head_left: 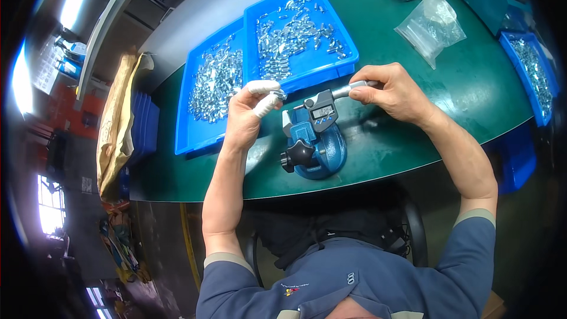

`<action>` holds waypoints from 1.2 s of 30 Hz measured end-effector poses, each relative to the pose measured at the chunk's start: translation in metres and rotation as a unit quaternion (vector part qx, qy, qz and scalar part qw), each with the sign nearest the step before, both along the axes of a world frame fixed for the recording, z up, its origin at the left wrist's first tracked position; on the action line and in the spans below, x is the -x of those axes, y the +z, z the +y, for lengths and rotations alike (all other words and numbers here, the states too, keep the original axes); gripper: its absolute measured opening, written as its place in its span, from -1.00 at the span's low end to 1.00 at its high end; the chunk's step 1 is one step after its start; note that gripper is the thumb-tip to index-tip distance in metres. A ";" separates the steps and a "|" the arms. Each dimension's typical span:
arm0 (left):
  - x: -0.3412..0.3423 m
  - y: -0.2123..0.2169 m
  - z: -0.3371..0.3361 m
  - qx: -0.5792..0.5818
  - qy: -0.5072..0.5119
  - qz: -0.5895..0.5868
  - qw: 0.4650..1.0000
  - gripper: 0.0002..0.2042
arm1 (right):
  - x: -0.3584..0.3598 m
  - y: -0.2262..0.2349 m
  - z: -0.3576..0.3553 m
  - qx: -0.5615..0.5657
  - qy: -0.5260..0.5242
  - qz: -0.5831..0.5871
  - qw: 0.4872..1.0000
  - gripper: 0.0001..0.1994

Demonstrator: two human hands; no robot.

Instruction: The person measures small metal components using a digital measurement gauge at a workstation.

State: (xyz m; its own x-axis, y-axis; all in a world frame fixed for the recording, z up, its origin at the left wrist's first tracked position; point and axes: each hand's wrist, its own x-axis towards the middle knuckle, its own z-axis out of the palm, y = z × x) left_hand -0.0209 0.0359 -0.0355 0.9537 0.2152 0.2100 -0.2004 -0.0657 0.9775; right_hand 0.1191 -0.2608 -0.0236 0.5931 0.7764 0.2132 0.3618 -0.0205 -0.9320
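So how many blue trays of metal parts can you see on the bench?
3: left tray beyond the left hand, middle tray overlapping it, and right tray at the bench's right edge. Others may be out of view.

Between the left hand (251, 112) and the right hand (393, 91) stands a blue stand (316, 150) with a black knob (297, 155), holding a dark grey micrometer (322, 109). White wraps cover the left hand's fingertips (263, 87). Beyond the hands, bright blue trays (298, 68) of silvery parts (295, 32) rest on the dark green desk (413, 142).
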 end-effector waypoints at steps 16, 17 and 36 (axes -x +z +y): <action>0.003 0.004 -0.013 -0.005 -0.061 0.026 0.998 -0.73 | 0.001 0.002 -0.002 0.005 -0.007 -0.010 1.000 -0.81; 0.003 0.004 -0.013 -0.005 -0.060 0.026 0.998 -0.73 | 0.001 0.002 -0.002 0.007 -0.007 -0.009 1.000 -0.80; 0.004 0.010 -0.017 -0.065 -0.059 0.028 0.996 -0.73 | -0.001 0.000 -0.001 0.018 -0.017 -0.025 0.999 -0.75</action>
State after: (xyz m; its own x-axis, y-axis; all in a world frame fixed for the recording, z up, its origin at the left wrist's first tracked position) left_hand -0.0244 0.0193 -0.0259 0.9818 0.0752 0.1744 -0.1595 -0.1722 0.9721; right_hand 0.1200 -0.2613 -0.0239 0.6080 0.7639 0.2163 0.4070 -0.0660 -0.9110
